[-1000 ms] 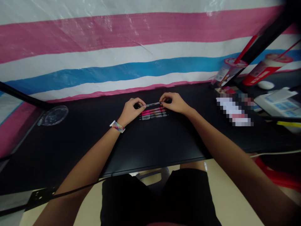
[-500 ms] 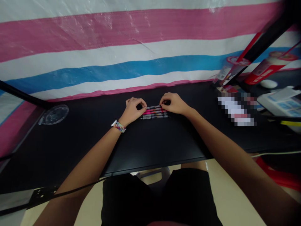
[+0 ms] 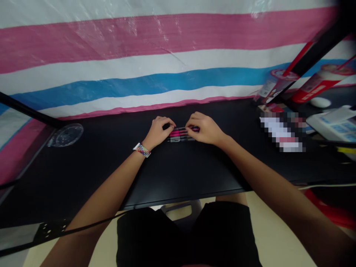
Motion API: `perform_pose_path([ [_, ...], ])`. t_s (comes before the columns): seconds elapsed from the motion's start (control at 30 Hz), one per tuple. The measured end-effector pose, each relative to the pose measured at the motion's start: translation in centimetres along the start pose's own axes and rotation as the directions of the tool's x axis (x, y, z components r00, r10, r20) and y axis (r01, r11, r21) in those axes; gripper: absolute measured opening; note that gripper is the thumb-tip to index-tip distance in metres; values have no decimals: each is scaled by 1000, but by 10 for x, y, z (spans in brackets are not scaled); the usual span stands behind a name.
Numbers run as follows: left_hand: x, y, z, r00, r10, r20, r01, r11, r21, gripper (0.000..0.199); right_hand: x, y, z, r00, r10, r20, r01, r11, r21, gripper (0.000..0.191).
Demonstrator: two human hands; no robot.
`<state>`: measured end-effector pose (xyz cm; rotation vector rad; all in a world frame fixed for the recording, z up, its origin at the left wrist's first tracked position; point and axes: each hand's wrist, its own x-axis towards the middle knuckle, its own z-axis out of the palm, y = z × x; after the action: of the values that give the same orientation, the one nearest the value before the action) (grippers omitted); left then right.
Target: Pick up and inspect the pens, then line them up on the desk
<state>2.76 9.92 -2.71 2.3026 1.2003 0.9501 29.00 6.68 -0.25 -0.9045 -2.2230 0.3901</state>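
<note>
Several pens [image 3: 178, 134] lie side by side on the black desk, some with pink parts and others clear and dark. My left hand [image 3: 160, 130] is at their left ends, thumb and forefinger curled together in a pinch on the far pen's end. Over the right part of the row is my right hand [image 3: 205, 129], its thumb and forefinger pinched at the far pens. It covers much of the pens' right ends. A multicoloured woven band [image 3: 142, 149] is round my left wrist.
A clear plastic lid [image 3: 68, 135] lies on the desk [image 3: 178, 170] at left. To the right stand a cup [image 3: 278, 87] with a red straw, a red-and-white cup [image 3: 314, 85], a white mouse-like object [image 3: 320, 102] and blurred-out papers. A striped sheet [image 3: 167, 33] hangs behind.
My right hand has moved left along the pens and now hides more of their right ends. My left hand stays at the left ends. The view has shifted slightly.
</note>
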Motion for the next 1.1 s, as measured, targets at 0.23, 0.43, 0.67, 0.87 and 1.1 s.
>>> perform_pose_path([
  [0.23,0,8,-5,997,-46,58,42,997,67,15,-3,-17,19,966,-237,105,240,971,-12,15],
  [0.43,0,7,-4,998,-40,51,37,997,66,15,-4,-18,20,962,-239,131,239,971,14,8],
  [0.67,-1,5,-3,999,-30,41,27,998,56,15,-4,-17,23,952,-260,163,269,963,-36,10],
  [0.87,-1,2,-2,999,-8,33,7,999,49,15,-4,-17,22,950,-250,188,265,963,-58,11],
  [1.1,-1,8,-5,999,31,16,-31,1000,-5,21,-3,-18,23,955,-253,155,256,967,-2,10],
])
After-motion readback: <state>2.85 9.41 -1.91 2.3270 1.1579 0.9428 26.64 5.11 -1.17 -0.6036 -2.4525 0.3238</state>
